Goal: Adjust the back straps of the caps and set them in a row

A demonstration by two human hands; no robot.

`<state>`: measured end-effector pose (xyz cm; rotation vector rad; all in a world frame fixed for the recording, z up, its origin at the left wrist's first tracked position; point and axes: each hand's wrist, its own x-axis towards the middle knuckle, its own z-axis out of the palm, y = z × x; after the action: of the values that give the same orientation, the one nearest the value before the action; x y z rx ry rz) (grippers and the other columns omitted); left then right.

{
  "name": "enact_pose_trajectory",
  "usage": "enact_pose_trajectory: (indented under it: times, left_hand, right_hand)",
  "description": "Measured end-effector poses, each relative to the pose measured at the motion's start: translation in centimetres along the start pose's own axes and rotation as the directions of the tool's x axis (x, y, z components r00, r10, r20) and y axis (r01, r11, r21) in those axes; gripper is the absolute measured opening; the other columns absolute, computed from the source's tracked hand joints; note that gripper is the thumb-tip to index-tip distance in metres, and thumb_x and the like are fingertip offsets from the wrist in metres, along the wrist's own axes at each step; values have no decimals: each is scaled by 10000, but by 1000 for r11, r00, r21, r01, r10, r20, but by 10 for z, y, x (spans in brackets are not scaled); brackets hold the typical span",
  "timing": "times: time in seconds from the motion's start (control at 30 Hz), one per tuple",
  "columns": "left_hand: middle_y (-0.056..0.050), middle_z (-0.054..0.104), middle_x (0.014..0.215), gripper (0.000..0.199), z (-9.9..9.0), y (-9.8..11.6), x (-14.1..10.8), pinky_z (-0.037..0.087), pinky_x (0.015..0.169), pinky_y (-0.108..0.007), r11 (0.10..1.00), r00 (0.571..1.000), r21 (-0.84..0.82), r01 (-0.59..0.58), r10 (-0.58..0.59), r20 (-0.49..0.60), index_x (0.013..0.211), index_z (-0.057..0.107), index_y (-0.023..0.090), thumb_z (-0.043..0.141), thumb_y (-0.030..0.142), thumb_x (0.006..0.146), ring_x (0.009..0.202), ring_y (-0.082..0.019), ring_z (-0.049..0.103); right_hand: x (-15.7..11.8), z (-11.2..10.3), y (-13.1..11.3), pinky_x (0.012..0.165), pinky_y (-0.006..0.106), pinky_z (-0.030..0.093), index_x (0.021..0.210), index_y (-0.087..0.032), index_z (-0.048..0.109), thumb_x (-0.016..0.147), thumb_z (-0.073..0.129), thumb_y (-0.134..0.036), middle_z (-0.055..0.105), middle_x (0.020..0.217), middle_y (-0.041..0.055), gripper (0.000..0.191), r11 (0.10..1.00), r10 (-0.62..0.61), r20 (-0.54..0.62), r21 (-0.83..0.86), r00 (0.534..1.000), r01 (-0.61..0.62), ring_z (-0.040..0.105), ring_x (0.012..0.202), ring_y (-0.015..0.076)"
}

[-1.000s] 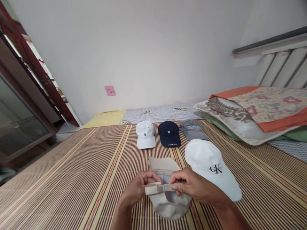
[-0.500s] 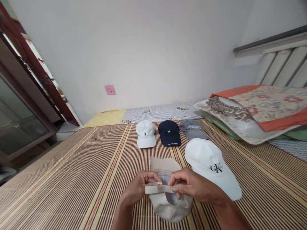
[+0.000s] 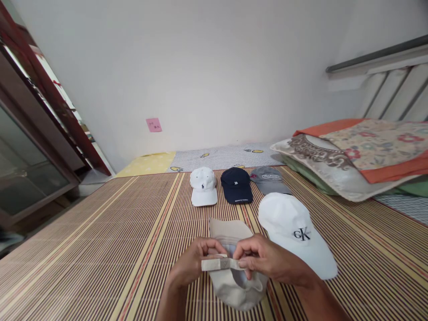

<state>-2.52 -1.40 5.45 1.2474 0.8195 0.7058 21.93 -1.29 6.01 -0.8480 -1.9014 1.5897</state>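
Note:
A beige cap [image 3: 239,296] lies on the striped mat, its brim pointing away from me and its rear opening near me. My left hand [image 3: 197,258] pinches the left part of the cap's back strap [image 3: 214,264], whose loose end sticks out leftward. From the right, my right hand [image 3: 259,256] grips the strap between thumb and fingers. Close to my right wrist sits a white cap with black letters [image 3: 290,223].
A white cap [image 3: 203,187], a navy cap [image 3: 236,185] and a grey cap [image 3: 269,179] stand in a row farther back. Pillows [image 3: 354,156] are piled at the right. A pink note [image 3: 154,125] is on the wall.
My right thumb and fingers have shifted very slightly left along the strap. Both hands keep their hold, and the caps have not moved.

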Motion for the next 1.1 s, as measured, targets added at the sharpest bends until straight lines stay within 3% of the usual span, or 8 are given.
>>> enact_pose_trajectory:
  times: [0.47,0.77,0.83,0.97,1.03,1.1]
  left_hand:
    - [1,675,647,392,0,-2,3,350,578,-208,999,1000,33,-14,14,2,807,781,160,933,491,665,553,-81,520]
    - [5,644,623,460,7,3,3,318,559,-218,999,1000,28,-23,23,-4,750,748,152,952,538,605,533,-83,481]
    - [9,618,624,474,4,3,3,313,569,-224,995,998,75,-65,67,-19,753,744,150,879,601,697,548,-85,464]
    - [-40,655,734,623,-3,2,2,381,657,-262,966,979,178,-188,198,-41,835,770,141,565,723,919,675,-137,536]
    - [-74,695,824,741,-6,3,-1,409,706,-284,959,973,171,-228,233,-8,934,781,139,458,806,914,758,-175,583]
    - [-84,704,874,815,-8,5,-4,405,702,-286,963,973,135,-231,227,48,1023,766,140,471,879,845,781,-187,588]
  right_hand:
    - [2,8,-11,609,241,429,840,-171,739,892,689,-347,712,631,-9,190,999,19,-36,-29,999,-20,613,591,130]
    - [4,14,-9,578,236,423,762,-192,674,890,627,-260,719,610,-13,152,999,54,-65,1,996,-54,618,566,130]
    - [4,14,-8,588,237,435,768,-193,674,906,637,-290,730,619,-6,173,999,50,-68,14,996,-50,632,576,134]
    - [5,13,-5,604,237,464,795,-196,680,932,648,-348,751,638,0,208,998,41,-88,52,995,-36,654,579,134]
    - [6,13,-5,610,243,484,801,-196,681,928,659,-375,750,633,0,220,997,51,-87,69,995,-45,658,565,137]
    - [6,13,-7,602,248,495,791,-193,675,918,667,-406,747,626,6,248,996,57,-81,80,995,-51,653,549,140]
